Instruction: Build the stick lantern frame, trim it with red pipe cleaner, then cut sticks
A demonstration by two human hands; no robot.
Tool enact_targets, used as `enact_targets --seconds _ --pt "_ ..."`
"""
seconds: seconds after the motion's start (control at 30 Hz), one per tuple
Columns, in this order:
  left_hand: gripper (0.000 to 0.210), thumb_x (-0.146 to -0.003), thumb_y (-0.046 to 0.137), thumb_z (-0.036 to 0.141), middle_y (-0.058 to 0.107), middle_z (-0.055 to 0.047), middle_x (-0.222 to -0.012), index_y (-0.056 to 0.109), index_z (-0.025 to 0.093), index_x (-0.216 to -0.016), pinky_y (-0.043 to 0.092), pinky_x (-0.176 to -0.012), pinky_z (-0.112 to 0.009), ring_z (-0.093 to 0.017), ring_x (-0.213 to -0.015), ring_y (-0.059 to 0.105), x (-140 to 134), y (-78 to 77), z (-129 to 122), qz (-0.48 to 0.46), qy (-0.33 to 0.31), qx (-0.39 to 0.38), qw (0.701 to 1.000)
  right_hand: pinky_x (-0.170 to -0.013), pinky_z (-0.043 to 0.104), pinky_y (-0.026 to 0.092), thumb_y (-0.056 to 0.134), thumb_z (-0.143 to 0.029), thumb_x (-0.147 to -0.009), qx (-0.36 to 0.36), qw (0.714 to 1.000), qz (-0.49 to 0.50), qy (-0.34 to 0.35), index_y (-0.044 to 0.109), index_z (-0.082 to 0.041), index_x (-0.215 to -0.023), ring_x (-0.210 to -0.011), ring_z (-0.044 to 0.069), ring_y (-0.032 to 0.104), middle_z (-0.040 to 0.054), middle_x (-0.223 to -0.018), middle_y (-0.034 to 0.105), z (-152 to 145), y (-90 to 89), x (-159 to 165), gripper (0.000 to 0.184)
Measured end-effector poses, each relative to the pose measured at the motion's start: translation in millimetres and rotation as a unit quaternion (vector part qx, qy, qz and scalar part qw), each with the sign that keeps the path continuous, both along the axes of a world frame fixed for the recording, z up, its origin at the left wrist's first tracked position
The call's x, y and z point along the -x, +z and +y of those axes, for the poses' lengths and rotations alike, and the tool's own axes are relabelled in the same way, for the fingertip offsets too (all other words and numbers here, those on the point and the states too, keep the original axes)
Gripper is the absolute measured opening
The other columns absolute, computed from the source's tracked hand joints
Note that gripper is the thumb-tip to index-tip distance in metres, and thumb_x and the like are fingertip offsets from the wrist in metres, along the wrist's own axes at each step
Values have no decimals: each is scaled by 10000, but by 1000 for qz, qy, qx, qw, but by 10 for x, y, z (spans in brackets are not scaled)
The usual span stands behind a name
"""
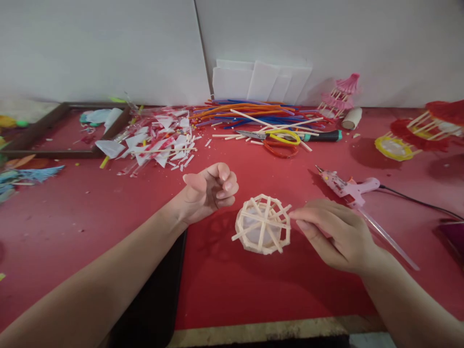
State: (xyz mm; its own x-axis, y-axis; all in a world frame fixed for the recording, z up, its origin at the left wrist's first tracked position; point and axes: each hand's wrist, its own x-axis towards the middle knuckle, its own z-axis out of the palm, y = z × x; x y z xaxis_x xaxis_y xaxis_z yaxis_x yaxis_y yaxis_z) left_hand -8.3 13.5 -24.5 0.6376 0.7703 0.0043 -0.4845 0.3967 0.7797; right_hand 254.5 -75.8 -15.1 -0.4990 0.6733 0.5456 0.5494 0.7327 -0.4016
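A round frame of pale wooden sticks (pixel 266 212) sits in front of me, with crossing sticks like spokes over its top and a whitish disc visible inside. My right hand (pixel 335 234) is at the frame's right edge, thumb and forefinger closed in a pinch by the end of a stick. Whether anything small is between those fingertips is hidden. To the frame's upper left, my left hand (pixel 212 186) is raised, apart from it, with fingers loosely curled, thumb separate and nothing held. A pink glue gun (pixel 350 186) with a clear glue stick lies beyond my right hand.
Scissors (pixel 279 137), a dark-handled cutter (pixel 322 136) and colourful pipe cleaners (pixel 246 111) lie at the back. Paper and plastic scraps (pixel 159 145) are heaped left, near a brown frame (pixel 54 153). Red-and-yellow models (pixel 395 147) stand right; a black device (pixel 152 295) lies under my left forearm.
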Motion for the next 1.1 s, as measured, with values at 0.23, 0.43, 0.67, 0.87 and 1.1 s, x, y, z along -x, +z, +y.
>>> enact_targets --seconds 0.23,0.43,0.67,0.87,1.1 --pt "338 -701 853 261 596 55 -739 663 259 -980 450 -539 -175 -59 -570 476 23 -16 -1 22 83 31 996 -637 282 517 529 -82 -902 -5 1000 1 -14 592 -184 -1060 -707 155 645 43 -799 697 3 1 -7 198" --pt "95 -894 635 242 367 90 -439 637 206 -806 513 -641 -216 -76 -444 354 -19 8 39 69 201 26 977 -631 273 514 532 -77 -893 -5 999 6 -37 598 -185 -1058 -690 142 640 34 -823 707 -1 8 -9 208" --pt "545 -944 504 483 501 1 -442 536 206 -475 399 -574 -274 -125 -476 470 1 -39 -57 313 308 -262 860 -647 280 511 536 -69 -888 -9 999 3 -44 598 -179 -1045 -713 147 639 40 -838 704 3 4 -16 201" --pt "70 -820 674 307 738 -43 -918 735 293 -853 405 -862 -400 -251 -854 593 17 331 -149 521 235 -575 586 -663 297 515 555 -92 -892 9 992 63 -113 620 -206 -1024 -748 157 645 43 -842 685 19 117 87 187" --pt "226 -928 477 228 692 -78 -1141 686 277 -1000 378 -922 -474 -315 -1073 554 -179 534 -24 578 185 -653 454 -763 321 542 560 -124 -893 5 982 134 -133 650 -212 -968 -879 167 649 55 -969 693 498 488 540 146"
